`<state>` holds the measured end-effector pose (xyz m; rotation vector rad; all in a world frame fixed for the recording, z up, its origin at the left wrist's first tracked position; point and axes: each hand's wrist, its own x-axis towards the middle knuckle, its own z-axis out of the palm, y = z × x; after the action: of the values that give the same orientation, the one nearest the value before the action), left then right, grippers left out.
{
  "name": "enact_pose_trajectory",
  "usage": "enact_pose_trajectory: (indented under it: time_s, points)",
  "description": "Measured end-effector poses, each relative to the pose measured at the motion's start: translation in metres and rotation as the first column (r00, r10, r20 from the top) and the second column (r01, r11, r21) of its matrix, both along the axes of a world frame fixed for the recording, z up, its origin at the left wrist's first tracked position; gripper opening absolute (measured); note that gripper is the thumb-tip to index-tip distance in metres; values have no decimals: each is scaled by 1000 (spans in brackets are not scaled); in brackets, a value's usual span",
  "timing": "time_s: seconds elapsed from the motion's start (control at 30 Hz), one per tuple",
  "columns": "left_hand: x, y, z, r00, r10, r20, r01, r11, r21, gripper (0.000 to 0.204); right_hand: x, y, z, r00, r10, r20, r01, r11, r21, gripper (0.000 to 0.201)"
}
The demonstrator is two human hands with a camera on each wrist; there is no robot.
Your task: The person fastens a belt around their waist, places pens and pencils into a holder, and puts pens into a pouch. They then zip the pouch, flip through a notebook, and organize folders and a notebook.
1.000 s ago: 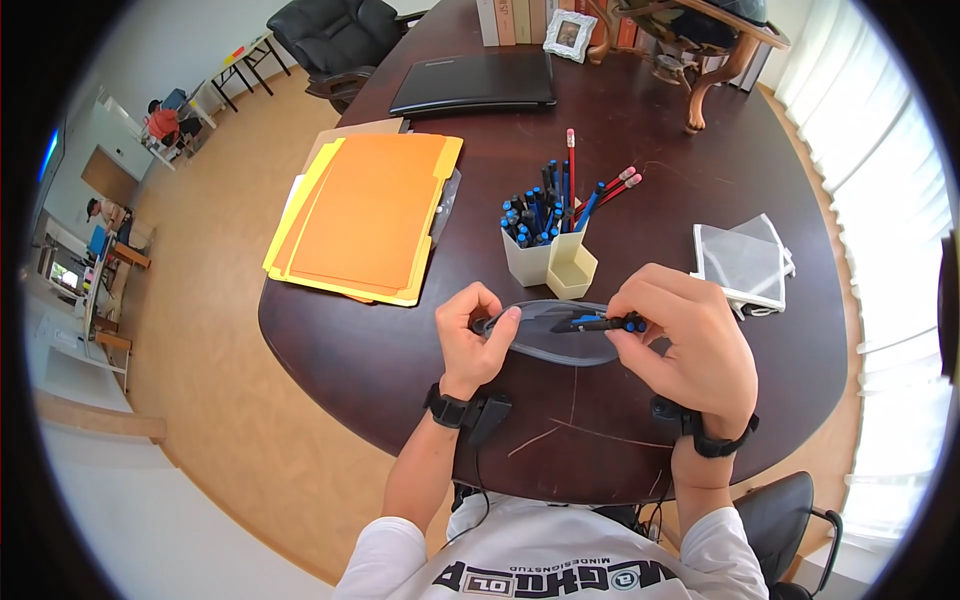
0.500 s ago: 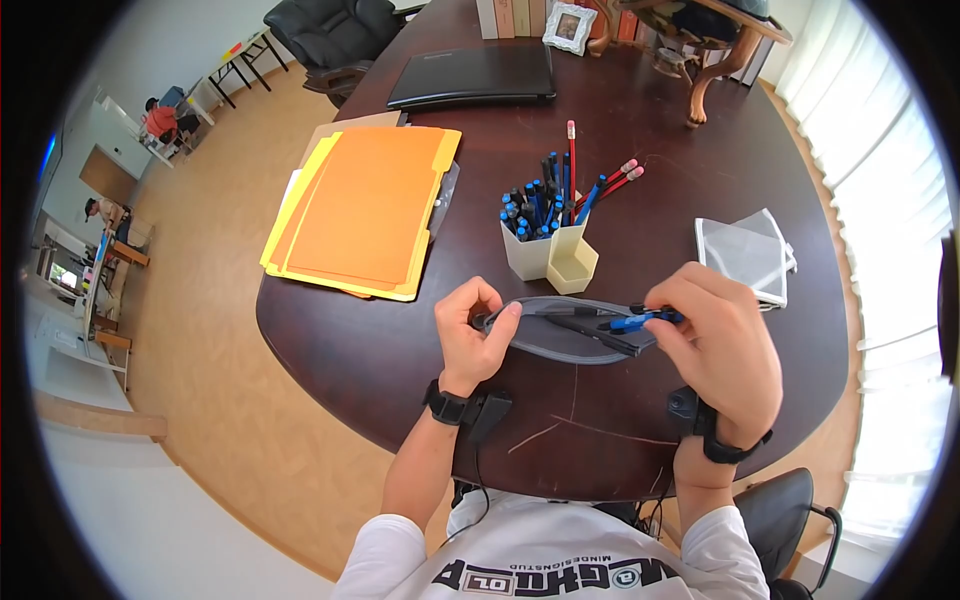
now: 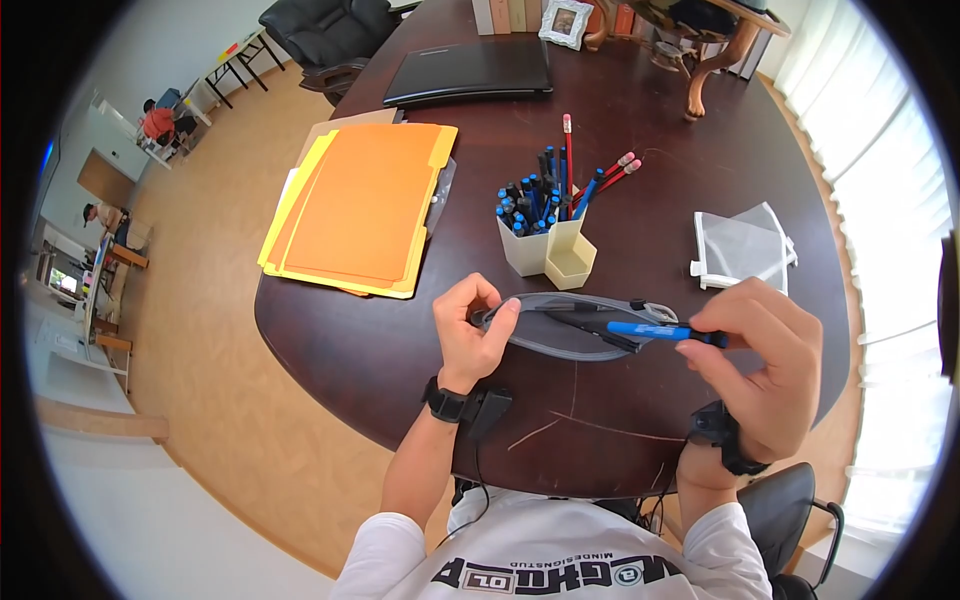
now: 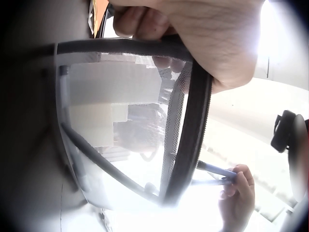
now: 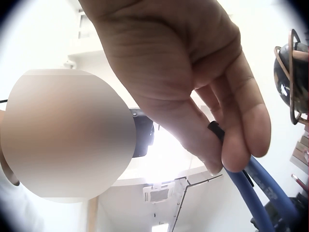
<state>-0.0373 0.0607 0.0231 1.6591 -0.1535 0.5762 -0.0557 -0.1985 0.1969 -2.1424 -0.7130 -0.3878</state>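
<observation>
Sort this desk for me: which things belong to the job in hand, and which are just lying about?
Part of the job:
mesh zip pouch, held by the left hand
blue pens, pinched by the right hand
hexagonal pen holder, probably

Seemingly just lying about:
orange and yellow folders
closed black laptop
picture frame
white-trimmed pouches

A grey mesh pouch (image 3: 552,336) with see-through sides and a dark zip edge gapes open at the near side of the table (image 3: 520,400), one end gripped by the left hand (image 3: 468,335). A slim dark pen (image 4: 104,158) lies slanted inside it. The right hand (image 3: 765,365) pinches two blue pens (image 3: 645,330) with black ends, pointing leftward at the pouch's right end.
</observation>
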Motion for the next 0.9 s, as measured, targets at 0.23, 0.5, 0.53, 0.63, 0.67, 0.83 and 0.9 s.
enact_pose_trajectory:
  time_s: [0.23,0.5,0.53,0.63,0.67,0.83,0.9]
  points:
    - [0,0,0,1000,-1,-6,1,1000,-7,26,13,11,-10,987,139,-87,-152,973,-172,20]
    - [1,-1,0,1000,-23,-9,23,1000,6,25,29,19,-28,964,130,-234,-198,933,-300,20]
    - [1,-1,0,1000,-23,-21,23,1000,2,25,30,16,-27,969,100,-228,-168,938,-304,21]
    - [1,0,-1,999,-24,-23,24,1000,14,25,31,9,-22,977,41,-210,-106,945,-309,21]
    - [0,0,-2,999,-25,-20,25,1000,18,25,30,8,-22,973,51,-226,-122,943,-310,21]
    - [0,-2,0,999,-17,-28,17,1000,21,25,31,10,-27,967,107,-233,-190,908,-374,20]
    - [0,-2,1,999,-17,-30,18,1000,23,25,31,14,-28,965,131,-226,-214,894,-394,18]
